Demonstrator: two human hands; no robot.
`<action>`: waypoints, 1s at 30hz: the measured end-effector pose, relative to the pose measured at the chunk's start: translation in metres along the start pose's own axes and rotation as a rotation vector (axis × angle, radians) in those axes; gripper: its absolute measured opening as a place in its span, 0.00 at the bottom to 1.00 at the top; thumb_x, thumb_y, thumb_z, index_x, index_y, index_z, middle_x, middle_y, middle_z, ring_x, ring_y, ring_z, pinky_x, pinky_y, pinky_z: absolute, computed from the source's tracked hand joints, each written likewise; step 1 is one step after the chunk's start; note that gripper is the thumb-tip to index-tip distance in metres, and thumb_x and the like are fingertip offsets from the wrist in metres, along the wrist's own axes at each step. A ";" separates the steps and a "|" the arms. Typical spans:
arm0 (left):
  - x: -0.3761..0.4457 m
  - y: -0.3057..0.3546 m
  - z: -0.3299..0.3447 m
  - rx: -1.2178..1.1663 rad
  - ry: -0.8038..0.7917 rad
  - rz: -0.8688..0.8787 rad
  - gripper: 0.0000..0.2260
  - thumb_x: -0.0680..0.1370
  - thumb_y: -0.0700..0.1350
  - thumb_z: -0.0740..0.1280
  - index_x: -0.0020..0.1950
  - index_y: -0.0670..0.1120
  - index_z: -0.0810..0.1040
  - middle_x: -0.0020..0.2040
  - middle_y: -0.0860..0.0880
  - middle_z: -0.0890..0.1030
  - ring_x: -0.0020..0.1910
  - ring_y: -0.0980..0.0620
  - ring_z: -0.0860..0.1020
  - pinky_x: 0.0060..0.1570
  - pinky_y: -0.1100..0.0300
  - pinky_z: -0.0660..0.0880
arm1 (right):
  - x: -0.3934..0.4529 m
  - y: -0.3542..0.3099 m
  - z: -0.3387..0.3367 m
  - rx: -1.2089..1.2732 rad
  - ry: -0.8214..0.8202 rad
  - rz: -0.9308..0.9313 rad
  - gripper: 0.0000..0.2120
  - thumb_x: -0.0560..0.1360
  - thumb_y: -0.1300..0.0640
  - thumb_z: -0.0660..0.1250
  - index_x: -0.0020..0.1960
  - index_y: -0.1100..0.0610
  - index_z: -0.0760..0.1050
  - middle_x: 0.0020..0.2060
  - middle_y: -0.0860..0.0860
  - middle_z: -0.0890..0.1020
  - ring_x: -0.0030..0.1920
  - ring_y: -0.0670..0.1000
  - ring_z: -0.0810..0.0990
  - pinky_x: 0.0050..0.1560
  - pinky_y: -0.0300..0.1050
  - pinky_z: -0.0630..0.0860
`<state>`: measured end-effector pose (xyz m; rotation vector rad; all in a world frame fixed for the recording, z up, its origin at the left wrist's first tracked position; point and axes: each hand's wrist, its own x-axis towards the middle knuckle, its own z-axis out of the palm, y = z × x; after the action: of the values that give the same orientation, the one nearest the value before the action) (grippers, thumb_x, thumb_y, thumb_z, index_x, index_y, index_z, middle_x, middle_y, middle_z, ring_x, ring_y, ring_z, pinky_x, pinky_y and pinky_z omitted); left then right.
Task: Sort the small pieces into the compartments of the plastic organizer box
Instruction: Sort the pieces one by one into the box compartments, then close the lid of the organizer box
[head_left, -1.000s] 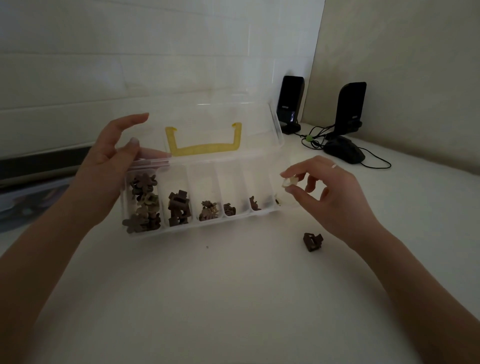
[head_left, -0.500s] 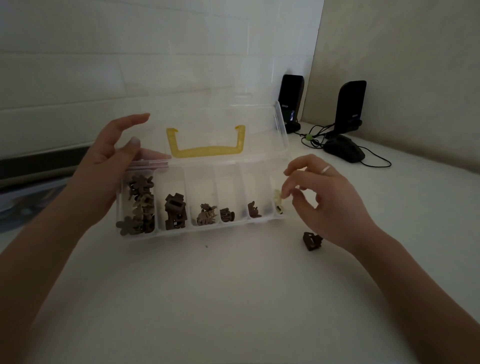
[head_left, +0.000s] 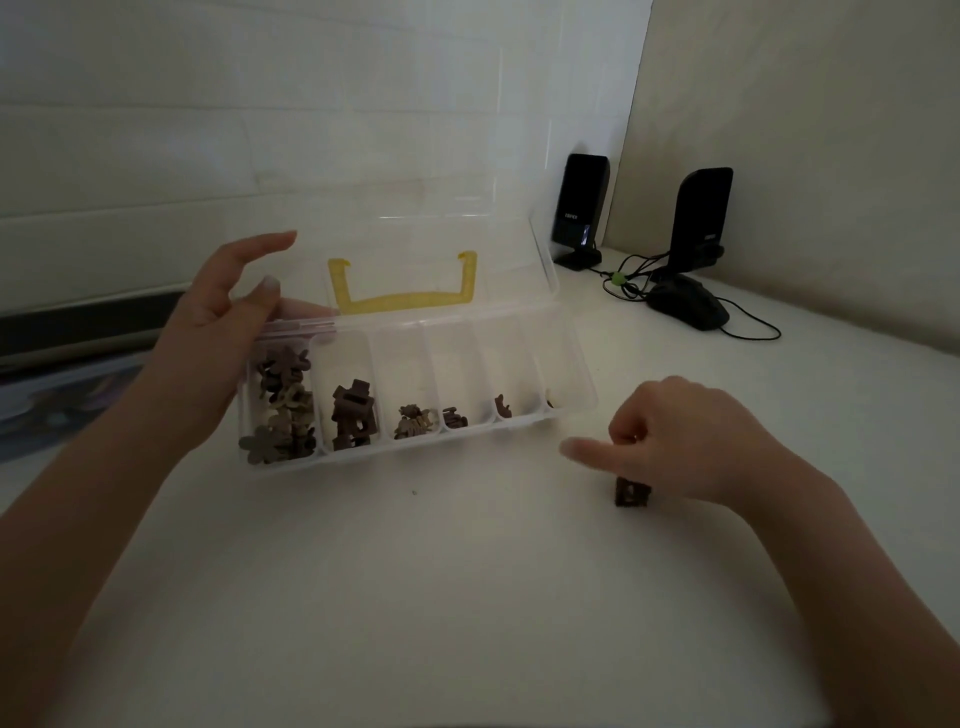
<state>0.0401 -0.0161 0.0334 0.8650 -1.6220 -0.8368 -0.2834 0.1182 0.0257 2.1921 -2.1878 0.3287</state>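
Note:
The clear plastic organizer box (head_left: 571, 415) stands open on the white table, its lid with a yellow handle (head_left: 402, 301) raised behind. Brown flower-shaped pieces (head_left: 283, 410) fill the leftmost compartment. Brown blocky pieces (head_left: 353, 418) lie in the second compartment, and smaller bits (head_left: 415, 421) lie in those to its right. My left hand (head_left: 218, 332) holds the box at its left rear, thumb on the hinge edge and fingers behind the lid. My right hand (head_left: 691, 441) hovers low with curled fingers over a loose brown piece (head_left: 632, 492) on the table. What its fingers hold is hidden.
Two black speakers (head_left: 579, 208) (head_left: 698, 218) stand at the back right corner, with a black mouse (head_left: 685, 309) and cables in front of them. A dark strip and papers (head_left: 67, 395) lie at the far left. A tiny speck (head_left: 414, 492) sits before the box.
My right hand carried a pale piece to the box's rightmost compartment, then dropped down and toward me to the loose brown piece. The left hand stayed on the box.

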 end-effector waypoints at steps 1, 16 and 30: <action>0.000 0.000 0.000 0.000 0.001 0.000 0.17 0.83 0.43 0.56 0.62 0.64 0.74 0.43 0.51 0.86 0.45 0.52 0.84 0.47 0.53 0.77 | 0.000 0.001 0.001 0.000 -0.054 0.012 0.33 0.60 0.24 0.56 0.26 0.56 0.62 0.18 0.47 0.66 0.21 0.46 0.63 0.28 0.40 0.62; -0.004 0.009 0.006 -0.038 0.031 -0.007 0.16 0.83 0.42 0.56 0.62 0.62 0.75 0.40 0.52 0.86 0.43 0.55 0.84 0.43 0.64 0.80 | -0.003 -0.031 -0.003 0.814 -0.170 -0.258 0.12 0.67 0.49 0.74 0.38 0.53 0.73 0.22 0.48 0.73 0.23 0.46 0.72 0.24 0.36 0.68; -0.007 0.006 0.015 -0.042 0.034 0.011 0.18 0.82 0.40 0.58 0.58 0.63 0.76 0.36 0.53 0.85 0.37 0.57 0.83 0.36 0.66 0.78 | 0.050 -0.134 -0.008 0.488 0.387 -0.496 0.13 0.75 0.49 0.66 0.52 0.56 0.69 0.50 0.49 0.83 0.54 0.52 0.80 0.55 0.53 0.73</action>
<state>0.0256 -0.0058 0.0319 0.8356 -1.5734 -0.8410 -0.1520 0.0723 0.0596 2.5132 -1.4107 1.2340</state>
